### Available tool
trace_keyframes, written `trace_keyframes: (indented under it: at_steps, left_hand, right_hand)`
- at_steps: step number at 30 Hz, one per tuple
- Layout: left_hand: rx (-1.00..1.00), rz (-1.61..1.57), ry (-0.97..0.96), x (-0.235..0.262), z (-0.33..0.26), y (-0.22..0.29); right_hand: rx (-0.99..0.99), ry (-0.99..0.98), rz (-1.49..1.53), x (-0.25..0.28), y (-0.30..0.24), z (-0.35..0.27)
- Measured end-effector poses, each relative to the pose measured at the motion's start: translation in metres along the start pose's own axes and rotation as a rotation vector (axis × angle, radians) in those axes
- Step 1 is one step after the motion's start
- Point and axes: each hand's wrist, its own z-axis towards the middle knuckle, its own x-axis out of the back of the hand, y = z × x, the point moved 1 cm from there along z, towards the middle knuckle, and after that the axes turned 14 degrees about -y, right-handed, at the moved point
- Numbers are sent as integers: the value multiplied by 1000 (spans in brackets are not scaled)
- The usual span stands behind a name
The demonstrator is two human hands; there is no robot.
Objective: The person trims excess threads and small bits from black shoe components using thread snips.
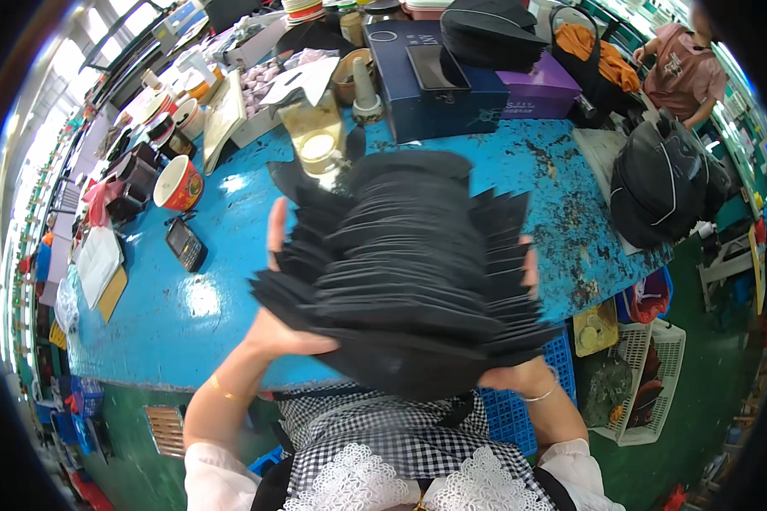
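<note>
Stack (409, 264): black, layered, above the blue desk (145, 315).
Left hand (274, 334): your fingers (277, 226) press the stack's left side, thumb (315, 343) at near edge.
Right hand (520, 376): fingers press right side, partly hidden.

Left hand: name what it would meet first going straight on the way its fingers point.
The left hand would probably first meet the dark piece just beyond its fingers, though depth is unclear.

The scene is brightly lit; windows (66, 58) at upper left are overexposed. White glare is reflected by the table (251, 247). The black stack (405, 264) is blurred; outer edges are bent and darkened.
</note>
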Motion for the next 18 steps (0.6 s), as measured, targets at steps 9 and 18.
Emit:
trace_keyframes:
  at_steps: [9, 18]
  left_hand:
    - [576, -262, 578, 77, -167, 103]
    - [578, -446, 687, 113, -197, 62]
  right_hand:
    - [-317, -370, 559, -154, 19, 26]
    - [-632, -707, 225, -128, 56, 54]
